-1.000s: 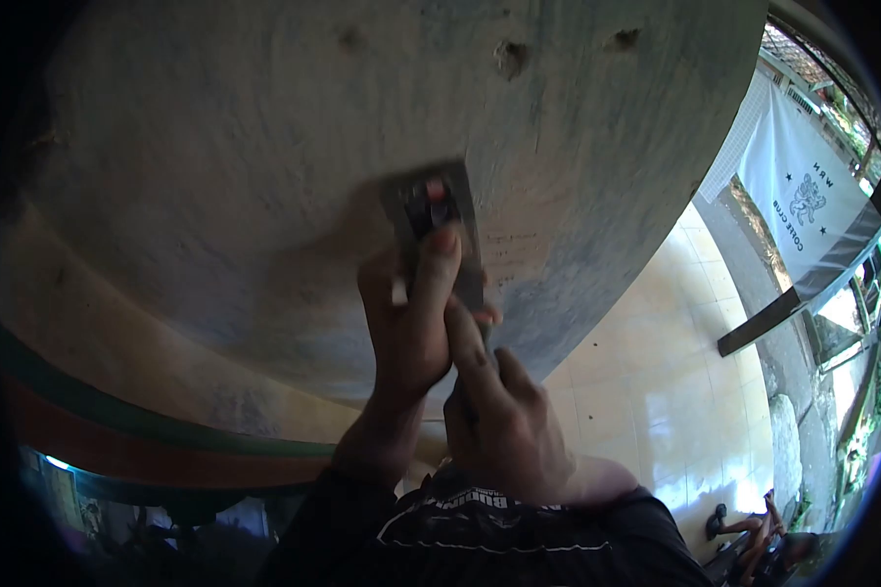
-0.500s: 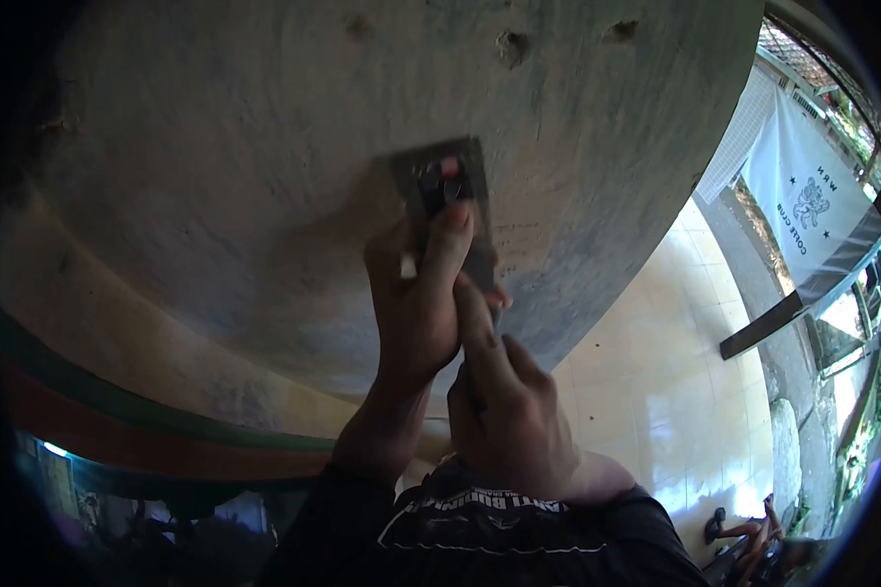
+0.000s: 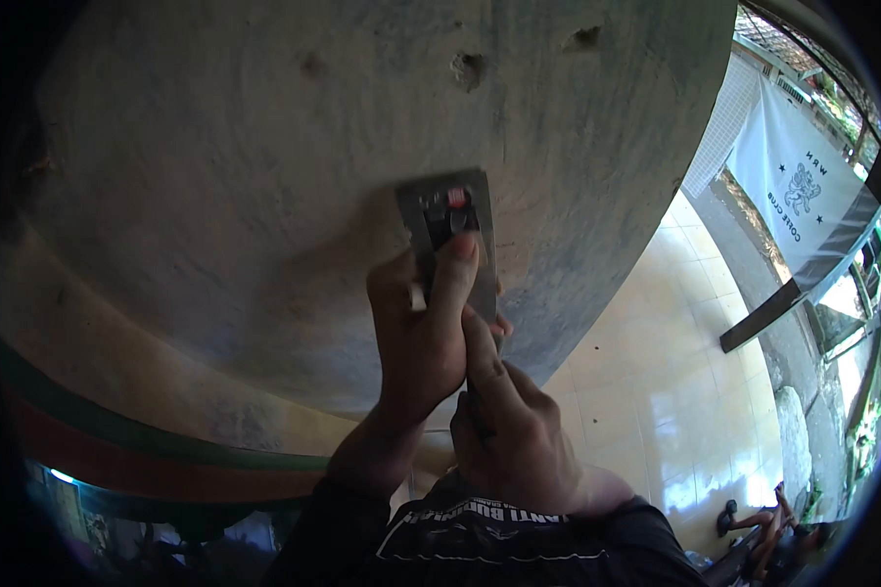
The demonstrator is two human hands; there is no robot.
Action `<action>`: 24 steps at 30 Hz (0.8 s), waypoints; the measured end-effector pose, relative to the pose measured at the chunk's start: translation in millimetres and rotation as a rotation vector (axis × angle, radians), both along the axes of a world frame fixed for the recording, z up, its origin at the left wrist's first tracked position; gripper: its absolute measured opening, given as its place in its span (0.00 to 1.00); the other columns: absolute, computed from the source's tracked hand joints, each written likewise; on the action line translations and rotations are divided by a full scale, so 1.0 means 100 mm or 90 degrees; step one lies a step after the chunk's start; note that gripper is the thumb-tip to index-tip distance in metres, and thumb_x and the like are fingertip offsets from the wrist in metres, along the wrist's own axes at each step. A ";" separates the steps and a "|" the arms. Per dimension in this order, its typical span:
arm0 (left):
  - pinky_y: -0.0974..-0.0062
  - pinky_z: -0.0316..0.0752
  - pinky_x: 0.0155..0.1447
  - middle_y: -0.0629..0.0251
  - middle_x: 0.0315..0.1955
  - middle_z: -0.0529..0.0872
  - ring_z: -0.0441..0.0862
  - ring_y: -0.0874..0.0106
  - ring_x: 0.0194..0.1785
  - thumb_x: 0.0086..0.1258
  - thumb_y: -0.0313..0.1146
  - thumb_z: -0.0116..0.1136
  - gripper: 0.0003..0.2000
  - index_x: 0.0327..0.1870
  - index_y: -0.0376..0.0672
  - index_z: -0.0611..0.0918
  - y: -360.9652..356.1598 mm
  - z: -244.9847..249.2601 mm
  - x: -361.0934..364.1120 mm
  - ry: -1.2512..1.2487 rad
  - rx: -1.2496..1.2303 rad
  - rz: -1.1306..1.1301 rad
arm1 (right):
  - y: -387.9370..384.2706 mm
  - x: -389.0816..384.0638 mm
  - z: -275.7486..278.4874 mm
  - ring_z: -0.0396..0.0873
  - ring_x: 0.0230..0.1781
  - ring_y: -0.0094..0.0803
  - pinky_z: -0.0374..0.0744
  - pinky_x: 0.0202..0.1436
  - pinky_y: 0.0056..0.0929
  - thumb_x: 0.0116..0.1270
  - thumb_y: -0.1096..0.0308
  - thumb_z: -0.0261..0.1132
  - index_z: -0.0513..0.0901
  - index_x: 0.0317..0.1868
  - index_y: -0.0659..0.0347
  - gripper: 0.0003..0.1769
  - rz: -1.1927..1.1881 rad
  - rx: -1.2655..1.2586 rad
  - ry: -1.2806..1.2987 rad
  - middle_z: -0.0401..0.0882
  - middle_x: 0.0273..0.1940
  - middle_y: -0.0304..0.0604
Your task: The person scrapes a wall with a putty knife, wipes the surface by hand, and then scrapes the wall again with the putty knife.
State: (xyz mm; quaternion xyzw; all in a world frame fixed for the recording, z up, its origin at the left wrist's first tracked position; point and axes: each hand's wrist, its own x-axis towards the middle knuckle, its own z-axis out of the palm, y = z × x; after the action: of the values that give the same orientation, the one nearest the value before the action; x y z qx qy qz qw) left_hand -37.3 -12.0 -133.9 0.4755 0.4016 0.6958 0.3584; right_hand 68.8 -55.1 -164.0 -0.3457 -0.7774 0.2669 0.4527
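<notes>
A flat, rectangular steel trowel lies against or close to a curved, grey-brown plastered wall. On its upper face is a dark mount with a red label. My left hand is closed round the trowel's handle, the thumb laid along the top; the handle is mostly hidden beneath. Just below and to the right, my right hand is closed at the trowel's lower end, touching the left hand with its index finger pointing up. Something dark shows inside the right palm, too hidden to name.
Rough holes mark the wall above the trowel. Green and brown bands run along it at lower left. To the right are a shiny tiled floor, a post and a white banner. Another person sits at lower right.
The view has shifted, with the wall holes now lower and further left. Against the wall, the trowel and both hands have slid to the right. Both grips look the same.
</notes>
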 end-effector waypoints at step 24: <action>0.78 0.73 0.20 0.69 0.16 0.75 0.76 0.77 0.15 0.68 0.42 0.57 0.15 0.29 0.38 0.77 0.02 0.10 0.17 -0.006 0.010 -0.022 | -0.01 0.11 0.06 0.80 0.38 0.57 0.79 0.40 0.46 0.52 0.84 0.54 0.63 0.68 0.61 0.38 -0.060 0.055 0.053 0.78 0.37 0.64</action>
State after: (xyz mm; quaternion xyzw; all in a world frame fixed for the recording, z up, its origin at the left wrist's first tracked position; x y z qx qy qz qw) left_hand -20.8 -10.0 -123.7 0.4820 0.3865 0.6946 0.3685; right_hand 79.6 -55.8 -158.5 -0.3507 -0.7515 0.2259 0.5111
